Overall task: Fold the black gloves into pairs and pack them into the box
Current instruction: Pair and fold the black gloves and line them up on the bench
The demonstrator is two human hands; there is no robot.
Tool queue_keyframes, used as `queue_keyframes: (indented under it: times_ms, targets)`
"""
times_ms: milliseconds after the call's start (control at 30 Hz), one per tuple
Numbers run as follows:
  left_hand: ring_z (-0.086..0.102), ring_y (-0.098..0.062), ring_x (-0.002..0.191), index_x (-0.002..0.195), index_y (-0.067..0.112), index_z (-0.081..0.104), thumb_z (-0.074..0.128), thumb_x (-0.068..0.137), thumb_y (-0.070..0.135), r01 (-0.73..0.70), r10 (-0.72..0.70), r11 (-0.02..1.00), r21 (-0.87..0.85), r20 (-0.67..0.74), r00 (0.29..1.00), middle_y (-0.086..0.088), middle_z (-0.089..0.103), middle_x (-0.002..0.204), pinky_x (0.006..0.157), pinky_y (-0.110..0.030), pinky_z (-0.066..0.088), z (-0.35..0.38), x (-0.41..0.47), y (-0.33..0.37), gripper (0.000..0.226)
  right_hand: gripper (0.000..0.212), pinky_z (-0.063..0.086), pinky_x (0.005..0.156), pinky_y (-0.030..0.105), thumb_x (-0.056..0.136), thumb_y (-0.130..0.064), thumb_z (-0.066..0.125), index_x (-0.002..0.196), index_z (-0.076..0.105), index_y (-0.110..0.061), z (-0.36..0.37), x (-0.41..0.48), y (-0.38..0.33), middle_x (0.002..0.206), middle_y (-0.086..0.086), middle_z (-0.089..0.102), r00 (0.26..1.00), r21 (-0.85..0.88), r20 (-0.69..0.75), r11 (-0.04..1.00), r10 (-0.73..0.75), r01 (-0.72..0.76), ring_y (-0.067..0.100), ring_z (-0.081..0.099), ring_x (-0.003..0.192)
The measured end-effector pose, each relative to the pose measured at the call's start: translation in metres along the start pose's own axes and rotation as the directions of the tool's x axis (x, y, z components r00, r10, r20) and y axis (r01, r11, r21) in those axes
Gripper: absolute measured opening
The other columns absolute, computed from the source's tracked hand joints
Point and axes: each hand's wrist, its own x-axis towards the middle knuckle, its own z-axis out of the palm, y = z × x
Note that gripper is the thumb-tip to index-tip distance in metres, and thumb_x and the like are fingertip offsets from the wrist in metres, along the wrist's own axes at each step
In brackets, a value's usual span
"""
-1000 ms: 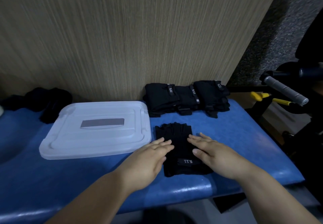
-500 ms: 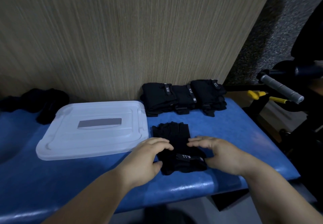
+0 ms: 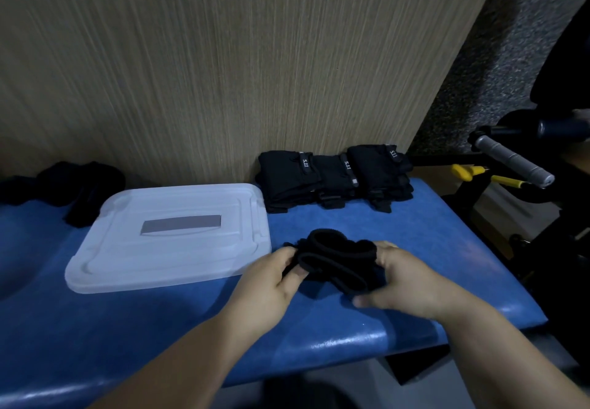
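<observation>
Right hand thumb blurred, left hand fingertips hidden behind gloves, dark pile cut by left edge

Dim, soft, wide-angle edge distortion

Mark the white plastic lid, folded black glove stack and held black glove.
white plastic lid (image 3: 178, 255): head view, flat top.
folded black glove stack (image 3: 335, 175): head view, middle glove.
held black glove (image 3: 338, 261): head view, middle.
</observation>
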Motion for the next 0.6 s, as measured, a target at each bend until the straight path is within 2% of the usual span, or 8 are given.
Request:
queue_keyframes:
  times_ms: [100,167,233,300,367,400,500,600]
  targets:
    - [0.063,-0.009,0.094,0.106,0.027,0.061,0.047,0.096,0.040,0.029,-0.030,0.999,-0.042,-0.033,0.999,0.007,0.069,0.098,0.085,-0.030,0.049,0.001,-0.001,0.004,0.021,0.031,0.049,0.085,0.020,0.073,-0.009,0.082,0.093,0.070,-0.029,0.004,0.002,0.000,0.096,-0.008,0.069,0.997,0.150,-0.075,0.988,-0.021,0.032,0.000,0.064,0.094]
    - [0.062,-0.009,0.091,0.103,0.024,0.061,0.047,0.097,0.039,0.044,-0.049,0.995,-0.084,-0.059,0.997,0.005,0.069,0.096,0.082,-0.028,0.049,0.002,-0.001,0.004,0.021,0.029,0.051,0.089,0.029,0.079,-0.014,0.078,0.102,0.068,-0.028,0.005,0.003,0.003,0.099,-0.009,0.072,0.997,0.206,-0.078,0.978,0.002,0.014,0.007,0.066,0.097]
    - [0.057,-0.007,0.072,0.083,0.022,0.056,0.047,0.096,0.041,0.070,-0.076,0.995,-0.069,-0.094,0.993,0.005,0.061,0.075,0.062,-0.020,0.044,0.001,0.000,0.005,0.024,0.035,0.051,0.094,0.035,0.082,-0.023,0.073,0.114,0.062,-0.031,0.009,0.005,0.004,0.105,-0.005,0.071,0.997,0.276,-0.064,0.961,0.033,-0.014,0.012,0.065,0.103]
    - [0.050,-0.003,0.065,0.074,0.024,0.048,0.048,0.095,0.042,0.094,-0.100,0.994,-0.051,-0.123,0.987,0.011,0.051,0.066,0.055,-0.015,0.035,0.002,0.000,0.005,0.028,0.038,0.051,0.093,0.035,0.084,-0.031,0.066,0.121,0.057,-0.033,0.013,0.008,0.005,0.101,-0.001,0.072,0.996,0.311,-0.072,0.950,0.061,-0.036,0.012,0.067,0.101]
    - [0.057,-0.004,0.079,0.094,0.026,0.055,0.048,0.095,0.045,0.116,-0.126,0.990,-0.083,-0.125,0.984,0.011,0.060,0.079,0.061,-0.014,0.035,0.002,0.002,0.005,0.020,0.032,0.050,0.081,0.030,0.093,-0.023,0.059,0.125,0.054,-0.028,0.015,0.010,0.005,0.080,-0.005,0.070,0.990,0.304,-0.095,0.950,0.103,-0.070,0.008,0.066,0.081]
    - [0.058,-0.002,0.078,0.106,0.026,0.054,0.048,0.095,0.044,0.129,-0.140,0.987,-0.092,-0.130,0.981,0.012,0.062,0.079,0.060,-0.013,0.036,0.003,0.003,0.004,0.023,0.032,0.048,0.075,0.031,0.096,-0.018,0.057,0.126,0.052,-0.028,0.016,0.011,0.005,0.072,-0.004,0.067,0.987,0.300,-0.105,0.950,0.122,-0.086,0.009,0.063,0.073]
    - [0.052,0.002,0.058,0.122,0.027,0.045,0.050,0.095,0.039,0.132,-0.144,0.988,-0.077,-0.177,0.974,0.015,0.053,0.059,0.054,-0.012,0.038,0.004,0.005,0.004,0.030,0.038,0.046,0.066,0.032,0.097,-0.016,0.053,0.132,0.047,-0.031,0.019,0.013,0.004,0.069,0.002,0.063,0.980,0.262,-0.108,0.955,0.170,-0.137,0.013,0.057,0.065]
    - [0.051,0.006,0.078,0.135,0.026,0.037,0.053,0.095,0.031,0.126,-0.139,0.990,-0.067,-0.228,0.964,0.018,0.056,0.093,0.064,-0.002,0.037,0.006,0.005,0.003,0.044,0.049,0.041,0.056,0.020,0.096,-0.017,0.054,0.140,0.037,-0.031,0.024,0.015,0.004,0.052,-0.011,0.049,0.967,0.204,-0.143,0.962,0.212,-0.181,0.005,0.049,0.054]
